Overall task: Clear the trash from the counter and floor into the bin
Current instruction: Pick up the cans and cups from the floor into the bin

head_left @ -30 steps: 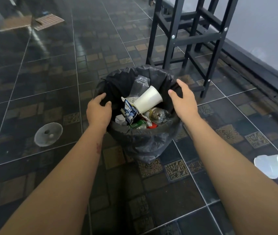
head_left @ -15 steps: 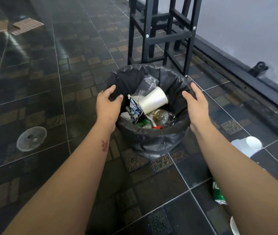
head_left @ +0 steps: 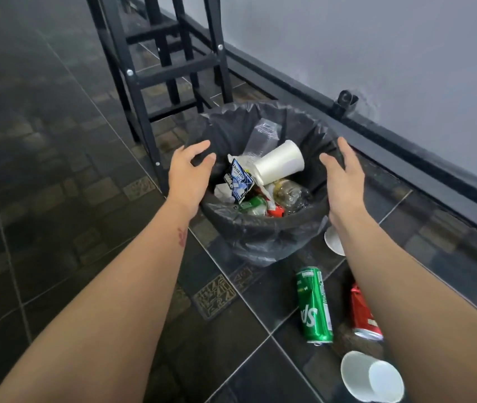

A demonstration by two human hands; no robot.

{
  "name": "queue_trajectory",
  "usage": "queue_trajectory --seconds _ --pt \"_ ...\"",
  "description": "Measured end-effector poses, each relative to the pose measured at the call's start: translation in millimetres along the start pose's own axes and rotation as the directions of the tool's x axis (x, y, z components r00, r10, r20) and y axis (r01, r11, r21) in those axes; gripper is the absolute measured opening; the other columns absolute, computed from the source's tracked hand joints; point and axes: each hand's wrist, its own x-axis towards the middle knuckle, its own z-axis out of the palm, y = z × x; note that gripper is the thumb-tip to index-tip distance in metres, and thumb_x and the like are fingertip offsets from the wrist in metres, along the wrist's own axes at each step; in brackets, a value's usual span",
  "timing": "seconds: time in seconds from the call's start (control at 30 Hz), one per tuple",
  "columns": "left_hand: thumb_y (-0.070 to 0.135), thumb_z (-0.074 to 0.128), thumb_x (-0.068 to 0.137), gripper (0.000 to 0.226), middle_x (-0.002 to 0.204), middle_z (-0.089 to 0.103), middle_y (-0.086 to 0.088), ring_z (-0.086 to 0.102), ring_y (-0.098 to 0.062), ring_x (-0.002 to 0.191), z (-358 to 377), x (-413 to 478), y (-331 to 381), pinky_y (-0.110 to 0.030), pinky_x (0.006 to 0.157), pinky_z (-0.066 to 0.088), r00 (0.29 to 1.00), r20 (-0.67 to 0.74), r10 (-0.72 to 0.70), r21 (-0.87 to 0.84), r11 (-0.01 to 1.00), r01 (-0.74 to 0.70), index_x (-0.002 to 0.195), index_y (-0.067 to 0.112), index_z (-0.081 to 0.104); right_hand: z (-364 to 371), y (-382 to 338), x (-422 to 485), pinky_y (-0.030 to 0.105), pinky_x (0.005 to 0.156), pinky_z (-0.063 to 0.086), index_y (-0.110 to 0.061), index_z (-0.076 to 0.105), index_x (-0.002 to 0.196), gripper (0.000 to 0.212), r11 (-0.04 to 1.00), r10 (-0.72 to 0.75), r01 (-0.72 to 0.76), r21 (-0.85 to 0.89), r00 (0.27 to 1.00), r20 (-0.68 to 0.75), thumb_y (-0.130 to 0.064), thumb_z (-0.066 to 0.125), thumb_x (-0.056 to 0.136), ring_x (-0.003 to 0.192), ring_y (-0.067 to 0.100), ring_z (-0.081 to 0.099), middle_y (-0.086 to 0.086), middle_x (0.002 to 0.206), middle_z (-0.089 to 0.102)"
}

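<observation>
Change: Within the last second our view has swung to the right. The clear lid on the floor at the left has dropped out of sight. A green soda can (head_left: 314,306), a crushed red can (head_left: 362,315) and a white paper cup (head_left: 371,376) now show on the floor (head_left: 57,175), in front of the bin (head_left: 260,231) and to its right.
Meaning for the task: We judge the bin part-filled and the floor not yet cleared. Those three pieces are the nearest trash left. No bench is in view, so we cannot say how it stands.
Left hand (head_left: 188,175): Open and empty, fingers spread and loosely bent. It hovers at the bin's left rim, and we cannot tell whether it touches the liner.
Right hand (head_left: 344,181): Open and empty, fingers nearly straight, just beside the right rim, flanking the bin as it did half a second ago.
Bin: Black-lined, standing on the tiles just in front of the black stool frame (head_left: 156,77), near the wall. Inside lie a white cup on its side (head_left: 281,165), a blue gum packet (head_left: 238,180) and a plastic bottle (head_left: 289,196).
Hidden piece: A white object (head_left: 333,241) sits beside the bin's base, partly behind our right forearm.
</observation>
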Motion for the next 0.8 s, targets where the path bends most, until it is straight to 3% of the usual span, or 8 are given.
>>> queue_trajectory --seconds 0.17,0.33,0.43,0.5,0.6,0.8 --pt "0.029 0.063 0.095 0.031 0.149 0.044 -0.002 0.039 -0.013 0.14 3.5 34.3 -7.5 -0.033 0.117 0.029 1.0 0.018 0.005 0.119 0.993 -0.007 0.126 0.028 0.067 18.1 9.6 18.5 0.03 0.116 0.022 -0.034 0.031 0.151 0.06 0.998 -0.001 0.005 -0.067 0.999 0.053 -0.026 0.053 0.096 0.142 0.006 0.026 -0.014 0.156 0.029" --pt "0.021 0.056 0.1 0.039 0.162 0.023 0.0 0.026 -0.012 0.147 1.3 41.0 -5.8 -0.014 0.104 0.019 0.997 0.029 0.068 0.268 0.961 -0.073 0.138 0.025 0.057 24.3 11.4 26.7 0.032 0.12 0.015 -0.033 0.028 0.152 0.057 0.972 -0.037 0.039 -0.231 0.999 0.014 -0.026 0.047 0.098 0.147 0.008 0.017 -0.012 0.161 0.018" --pt "0.024 0.055 0.099 0.041 0.164 0.022 0.001 0.02 -0.014 0.15 -1.5 35.4 -3.9 -0.022 0.113 0.019 0.989 -0.04 0.14 0.366 0.923 -0.116 0.139 0.022 0.057 21.5 7.7 21.0 0.033 0.117 0.016 -0.035 0.025 0.153 0.056 0.935 -0.049 0.048 -0.353 0.999 0.007 -0.031 0.042 0.1 0.148 0.007 0.014 -0.014 0.162 0.01" --pt "0.029 0.054 0.098 0.043 0.161 0.029 -0.001 0.017 -0.016 0.151 -2.4 25.2 -3.4 -0.034 0.122 0.013 0.975 -0.025 0.221 0.465 0.866 -0.185 0.14 0.02 0.056 18.0 7.6 12.1 0.036 0.118 0.017 -0.036 0.022 0.153 0.056 0.912 -0.056 0.059 -0.405 0.998 0.02 -0.038 0.041 0.101 0.148 0.007 0.014 -0.016 0.162 0.009" --pt "0.036 0.046 0.101 0.048 0.159 0.036 -0.006 0.019 -0.021 0.151 4.4 -4.0 -4.4 -0.04 0.124 0.004 0.933 0.092 0.349 0.594 0.733 -0.332 0.144 0.017 0.052 3.1 13.9 -14.9 0.036 0.118 0.018 -0.039 0.02 0.153 0.055 0.877 -0.097 0.129 -0.463 0.991 0.091 -0.043 0.039 0.101 0.147 0.008 0.017 -0.018 0.161 0.011" --pt "0.043 0.029 0.102 0.056 0.148 0.051 -0.009 0.035 -0.028 0.145 37.7 -73.5 -5.3 -0.051 0.122 0.011 0.799 0.284 0.531 0.694 0.461 -0.553 0.137 0.01 0.058 -47.1 16.6 -44.2 0.032 0.117 0.017 -0.037 0.023 0.153 0.054 0.822 -0.097 0.148 -0.55 0.988 0.121 -0.048 0.036 0.101 0.146 0.009 0.021 -0.017 0.16 0.016"
